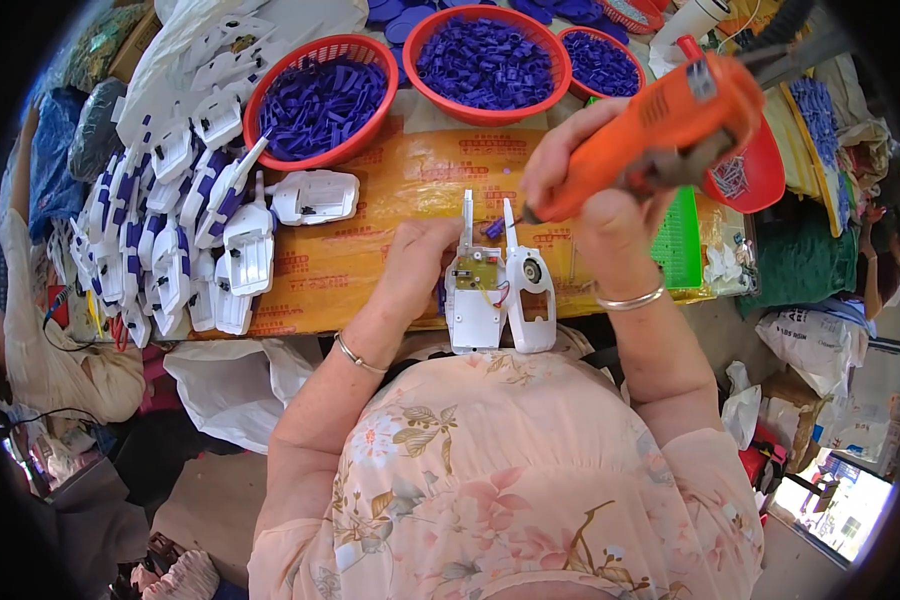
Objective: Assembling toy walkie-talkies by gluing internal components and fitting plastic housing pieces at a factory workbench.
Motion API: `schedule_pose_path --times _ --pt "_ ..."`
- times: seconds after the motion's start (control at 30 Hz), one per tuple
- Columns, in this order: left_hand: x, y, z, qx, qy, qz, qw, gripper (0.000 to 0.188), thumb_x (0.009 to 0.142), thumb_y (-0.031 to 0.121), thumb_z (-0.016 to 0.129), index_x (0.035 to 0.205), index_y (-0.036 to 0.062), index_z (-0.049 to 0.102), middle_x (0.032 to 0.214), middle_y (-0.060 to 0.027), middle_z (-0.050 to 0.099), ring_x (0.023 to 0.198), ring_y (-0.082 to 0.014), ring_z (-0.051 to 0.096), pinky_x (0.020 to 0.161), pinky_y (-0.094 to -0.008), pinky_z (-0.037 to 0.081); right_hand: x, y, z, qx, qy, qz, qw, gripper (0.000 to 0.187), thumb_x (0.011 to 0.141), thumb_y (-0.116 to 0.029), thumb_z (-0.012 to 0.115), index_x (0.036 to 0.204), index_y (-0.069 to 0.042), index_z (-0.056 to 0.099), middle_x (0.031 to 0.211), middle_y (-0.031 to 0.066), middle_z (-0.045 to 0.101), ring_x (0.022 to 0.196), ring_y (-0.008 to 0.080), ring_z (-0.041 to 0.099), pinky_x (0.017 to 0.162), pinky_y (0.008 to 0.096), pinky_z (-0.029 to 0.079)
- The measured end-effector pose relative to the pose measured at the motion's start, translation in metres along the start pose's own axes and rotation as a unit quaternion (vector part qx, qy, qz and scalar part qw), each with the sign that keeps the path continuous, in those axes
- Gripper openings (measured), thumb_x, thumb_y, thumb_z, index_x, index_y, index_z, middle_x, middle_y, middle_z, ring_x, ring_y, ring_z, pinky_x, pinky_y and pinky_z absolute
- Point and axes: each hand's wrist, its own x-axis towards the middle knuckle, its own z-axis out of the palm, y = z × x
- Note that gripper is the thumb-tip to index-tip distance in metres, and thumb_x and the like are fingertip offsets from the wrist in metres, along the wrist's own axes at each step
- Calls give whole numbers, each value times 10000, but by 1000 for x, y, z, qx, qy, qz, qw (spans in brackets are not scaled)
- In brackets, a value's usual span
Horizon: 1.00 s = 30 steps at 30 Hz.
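Two white plastic toy-phone-like housing halves lie side by side at the table's near edge. The left housing half (477,318) is open-faced and shows a greenish circuit board and thin wires; the right housing half (532,300) has a round dark speaker and a cut-out. My left hand (417,262) is closed at the left half's upper edge, its fingertips partly hidden. My right hand (610,190) grips an orange power screwdriver (660,130), its tip pointing left above the right half. A small purple part (494,229) sits between the halves' upright stems.
Red baskets of purple parts (322,108) (490,62) stand at the back. Many white-and-purple housings (175,225) are heaped at left, beside a lone white shell (315,197). A red scoop of screws (750,180) and a green tray (680,240) are at right.
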Motion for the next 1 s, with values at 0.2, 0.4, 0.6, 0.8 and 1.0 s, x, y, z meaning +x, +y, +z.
schedule_pose_path --times 0.2,0.4,0.6,0.8,1.0 --pt "-25 20 9 103 -88 44 990 329 801 0 580 1124 -61 590 1017 -115 662 905 -141 630 815 -278 507 -2 -14 -36 -352 166 -279 878 490 880 -277 600 1240 -1 417 1216 122 462 961 160 491 842 321 416" --pt "-29 16 12 79 -107 69 989 436 741 -98 589 1171 -38 560 1092 -85 626 956 -121 608 868 -277 492 -25 4 -26 -522 -175 -77 832 174 727 -30 628 895 -32 585 853 111 571 910 295 521 772 382 426" --pt "-27 15 16 112 -86 70 987 408 743 -83 587 1149 -49 570 1047 -61 630 922 -103 599 828 -265 499 -13 32 -21 -530 -279 -109 793 127 687 -53 638 786 -48 559 787 94 561 846 297 498 739 399 409" --pt "-25 12 21 164 -47 106 980 302 730 -39 581 1030 -41 623 892 -49 642 798 -79 573 716 -238 480 -2 25 -17 -639 -366 14 677 91 690 -52 616 778 -63 597 801 87 606 844 305 536 729 417 414" --pt "-20 17 19 184 -19 122 975 277 728 -30 577 997 -28 638 828 -28 638 729 -62 548 641 -225 452 -4 38 -33 -620 -342 5 706 142 707 -33 625 838 -45 571 823 112 570 811 301 521 727 419 417"
